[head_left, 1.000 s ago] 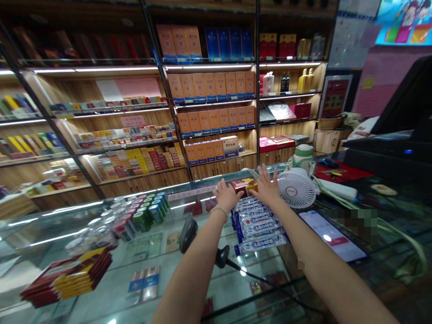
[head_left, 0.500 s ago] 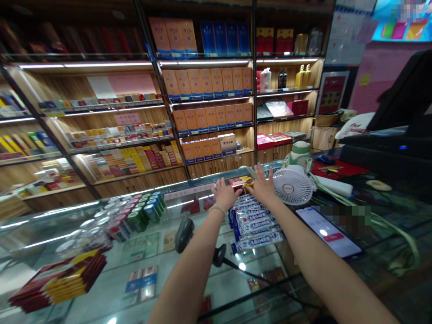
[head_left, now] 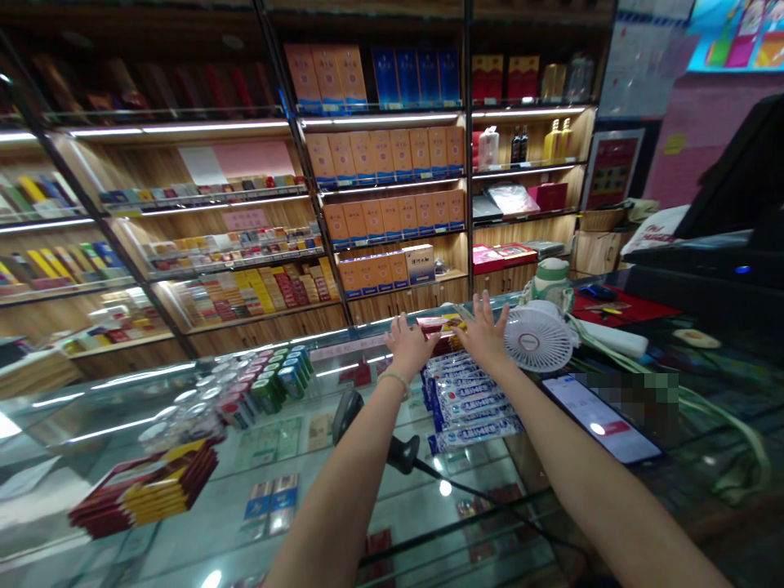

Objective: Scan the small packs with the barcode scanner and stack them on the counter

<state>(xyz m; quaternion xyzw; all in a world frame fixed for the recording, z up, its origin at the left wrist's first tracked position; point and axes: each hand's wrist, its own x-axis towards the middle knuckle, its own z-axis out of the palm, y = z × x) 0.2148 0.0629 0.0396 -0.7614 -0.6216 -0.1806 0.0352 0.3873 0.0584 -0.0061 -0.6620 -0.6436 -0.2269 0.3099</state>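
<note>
My left hand (head_left: 410, 347) and my right hand (head_left: 487, 336) reach across the glass counter, fingers spread. Between them lies a small stack of red and yellow packets (head_left: 442, 325), with both thumbs at its near sides; whether they press on it I cannot tell. Just this side of the stack, blue and white wrapped bars (head_left: 471, 404) lie in an overlapping row. A white fan (head_left: 539, 339) is close to the right of my right hand. Under my left forearm, partly hidden, a black handheld scanner (head_left: 401, 452) rests on the glass.
Left on the counter (head_left: 343, 506) are red and yellow packets (head_left: 147, 490) in a pile and rows of cans (head_left: 285, 376). To the right lie a lit phone (head_left: 603, 416), a green-lidded bottle (head_left: 551, 278) and a black monitor (head_left: 735, 188). The scanner's cable crosses the front.
The view has turned slightly left, so the counter goods appear farther right. Both hands stay spread beside the small stack, with little visible movement of their own.
</note>
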